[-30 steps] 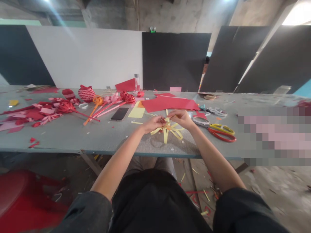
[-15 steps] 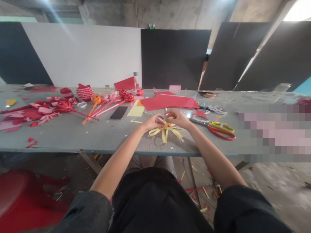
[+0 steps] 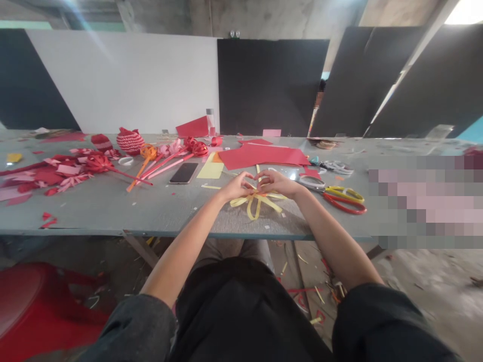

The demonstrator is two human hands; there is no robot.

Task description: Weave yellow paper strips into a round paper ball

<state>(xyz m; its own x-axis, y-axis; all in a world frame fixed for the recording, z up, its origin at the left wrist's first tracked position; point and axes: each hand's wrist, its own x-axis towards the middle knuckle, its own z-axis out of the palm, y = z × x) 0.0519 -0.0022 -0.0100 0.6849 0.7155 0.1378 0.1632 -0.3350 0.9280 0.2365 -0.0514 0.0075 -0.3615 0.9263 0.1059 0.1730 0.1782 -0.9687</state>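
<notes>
A yellow paper flower (image 3: 254, 207) made of looped strips, with a bit of orange at its centre, is between my hands above the table's front part. My left hand (image 3: 238, 187) pinches it from the left side with bent fingers. From the right, my right hand (image 3: 277, 184) has its fingers curled onto the flower's middle. Both sets of fingertips nearly meet there and partly cover the centre. Behind the hands, a narrow yellow strip (image 3: 258, 171) sticks up.
Scissors with yellow and red handles (image 3: 344, 198) lie right of my hands. A phone (image 3: 183, 173), yellow paper (image 3: 211, 167) and red sheets (image 3: 262, 155) lie on the table (image 3: 158, 213). Red and pink paper flowers (image 3: 98, 163) spread leftward. A red stool (image 3: 26, 301) stands below left.
My fingers have shifted slightly around the flower's centre, and its loops have turned a little. My right hand sits a bit lower over the middle. The view has tipped slightly.
</notes>
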